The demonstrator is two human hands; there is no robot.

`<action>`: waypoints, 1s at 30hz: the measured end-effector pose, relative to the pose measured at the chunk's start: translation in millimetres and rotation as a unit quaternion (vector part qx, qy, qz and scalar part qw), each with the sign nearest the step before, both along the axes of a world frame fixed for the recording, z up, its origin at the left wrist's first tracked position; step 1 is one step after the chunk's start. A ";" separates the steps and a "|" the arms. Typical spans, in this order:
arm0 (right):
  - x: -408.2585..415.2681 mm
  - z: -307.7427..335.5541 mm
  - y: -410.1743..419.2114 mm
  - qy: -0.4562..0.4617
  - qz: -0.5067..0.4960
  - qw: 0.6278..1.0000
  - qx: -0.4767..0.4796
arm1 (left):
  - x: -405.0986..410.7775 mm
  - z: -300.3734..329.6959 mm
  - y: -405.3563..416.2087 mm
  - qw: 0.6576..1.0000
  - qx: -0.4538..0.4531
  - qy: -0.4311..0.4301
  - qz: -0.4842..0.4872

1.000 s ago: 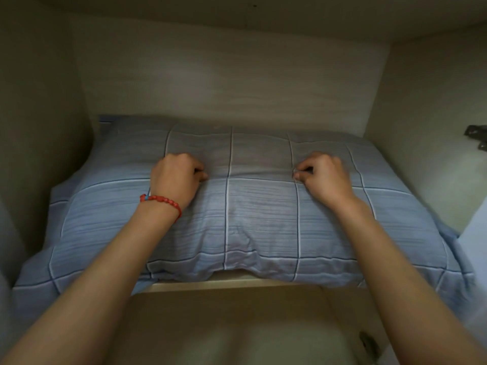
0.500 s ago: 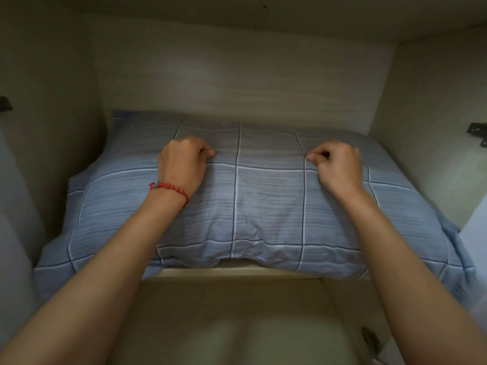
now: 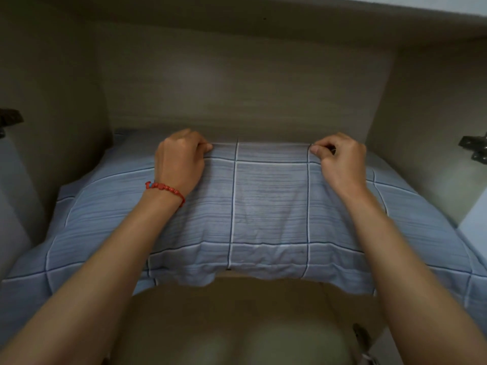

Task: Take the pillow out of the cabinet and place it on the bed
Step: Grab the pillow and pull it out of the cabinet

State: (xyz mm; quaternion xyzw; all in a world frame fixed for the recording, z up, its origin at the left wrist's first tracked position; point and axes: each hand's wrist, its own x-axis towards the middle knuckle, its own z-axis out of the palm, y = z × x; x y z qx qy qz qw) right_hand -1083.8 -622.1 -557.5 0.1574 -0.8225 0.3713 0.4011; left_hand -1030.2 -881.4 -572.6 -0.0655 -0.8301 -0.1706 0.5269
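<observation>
A blue checked pillow (image 3: 268, 206) lies on a shelf inside the beige cabinet (image 3: 237, 83), and its front edge droops over the shelf's lip. My left hand (image 3: 180, 160), with a red bead bracelet at the wrist, grips the fabric near the pillow's raised far side, left of centre. My right hand (image 3: 340, 159) pinches the fabric on the same far side, right of centre. The cloth between both hands is pulled taut into a ridge. The bed is not in view.
Cabinet side walls close in on the left (image 3: 52, 88) and right (image 3: 434, 114). Dark metal hinges sit on the left wall (image 3: 8, 119) and right wall (image 3: 474, 148). A lower compartment (image 3: 237, 320) opens beneath the shelf.
Both hands have moved toward the pillow's far side and lifted it, bunching the cloth into a ridge. The pillow now reaches further over the shelf's front edge.
</observation>
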 end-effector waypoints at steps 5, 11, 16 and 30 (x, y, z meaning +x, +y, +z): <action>2.5 8.2 1.9 -0.001 0.007 1.000 -0.003 | 4.2 7.5 0.3 1.000 -0.003 0.000 -0.011; 10.8 19.0 1.2 -0.014 0.016 1.000 -0.001 | 12.7 17.1 -1.4 0.999 0.015 -0.022 -0.022; 26.2 32.1 0.1 -0.023 0.020 1.000 0.008 | 30.1 31.3 0.1 0.999 0.028 -0.039 -0.025; 99.5 84.7 7.9 -0.093 0.023 0.995 0.037 | 103.8 93.0 6.6 0.991 0.041 -0.128 -0.016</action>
